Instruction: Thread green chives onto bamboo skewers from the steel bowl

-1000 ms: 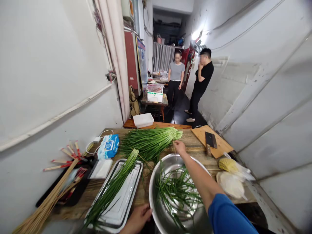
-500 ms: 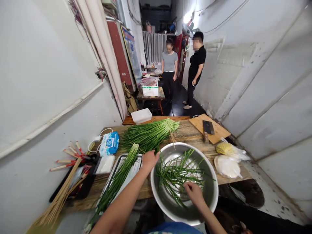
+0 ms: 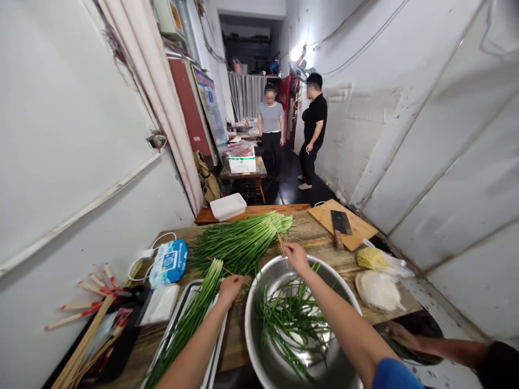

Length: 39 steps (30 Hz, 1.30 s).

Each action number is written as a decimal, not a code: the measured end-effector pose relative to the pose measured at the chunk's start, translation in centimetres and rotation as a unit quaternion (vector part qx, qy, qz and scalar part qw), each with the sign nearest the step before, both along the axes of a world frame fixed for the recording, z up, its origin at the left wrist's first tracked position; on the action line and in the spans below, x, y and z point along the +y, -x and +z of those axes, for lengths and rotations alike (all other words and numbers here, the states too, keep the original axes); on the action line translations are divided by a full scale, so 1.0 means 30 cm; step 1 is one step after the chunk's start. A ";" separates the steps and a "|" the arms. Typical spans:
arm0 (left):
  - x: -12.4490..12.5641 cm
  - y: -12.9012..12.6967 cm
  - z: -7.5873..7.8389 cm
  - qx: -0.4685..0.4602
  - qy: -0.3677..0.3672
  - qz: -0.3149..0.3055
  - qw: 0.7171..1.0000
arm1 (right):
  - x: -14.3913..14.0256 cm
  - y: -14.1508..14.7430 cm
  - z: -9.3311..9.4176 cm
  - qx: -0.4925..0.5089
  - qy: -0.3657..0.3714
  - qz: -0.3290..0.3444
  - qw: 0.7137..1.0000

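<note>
Head view puts my right hand (image 3: 297, 256) at the far rim of the steel bowl (image 3: 259, 346), fingers pinched shut on a thin bamboo skewer (image 3: 281, 244) that points up toward the heap of loose chives (image 3: 239, 244) on the bench (image 3: 320, 237). My left hand (image 3: 230, 288) is curled closed over the near end of the chive row (image 3: 190, 319) lying in the metal tray (image 3: 217, 346); whether it actually pinches a stalk I cannot tell.

I judge the chives to be very light, limp and easily bruised or kinked; wet ones in the bowl will likely cling and slip. They are best taken near the firmer pale cut ends, several together, with a soft pinch. The skewer looks stiff but thin, so a grip low on the shaft should steady its tip.

Against half a second ago: my right hand was down inside the bowl among the wet strands, and it has now come up to the far rim with the skewer. My left hand sat on the bowl's left rim and has drawn back a little onto the tray's chives. A second ago the left hand was low at the tray's near corner.

Another person's arm (image 3: 430, 343) now reaches in low on the right, absent before. Two people stand in the corridor beyond. A cleaver (image 3: 339, 222) rests on the cutting board (image 3: 357, 229).
</note>
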<state>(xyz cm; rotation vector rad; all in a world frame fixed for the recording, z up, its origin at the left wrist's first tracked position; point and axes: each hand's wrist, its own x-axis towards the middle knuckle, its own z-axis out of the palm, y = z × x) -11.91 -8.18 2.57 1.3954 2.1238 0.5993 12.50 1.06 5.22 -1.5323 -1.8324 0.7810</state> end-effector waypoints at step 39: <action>0.337 0.082 0.041 0.209 -0.194 -0.024 0.958 | 0.176 0.302 0.025 0.101 -0.104 -0.131 0.981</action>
